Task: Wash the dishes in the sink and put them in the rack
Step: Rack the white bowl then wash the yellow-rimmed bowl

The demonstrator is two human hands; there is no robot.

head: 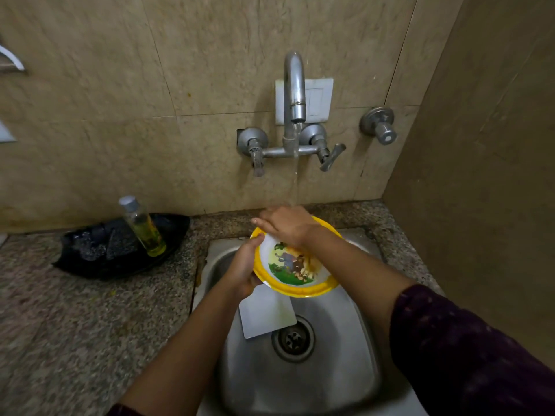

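Note:
A yellow-rimmed bowl [295, 273] with a cartoon picture inside is held tilted over the steel sink [345, 364]. My left hand [244, 270] grips its left rim from below. My right hand [288, 225] lies flat across the bowl's far rim, under the water running from the tap [294, 88]. A flat white square plate [265, 315] lies in the sink basin beneath the bowl, beside the drain [293, 339].
On the granite counter [90, 310] to the left sits a black dish [120, 244] holding a bottle of yellow liquid [143, 226]. Tap handles [330, 157] and a valve [380, 126] stick out of the tiled wall. A side wall stands close on the right.

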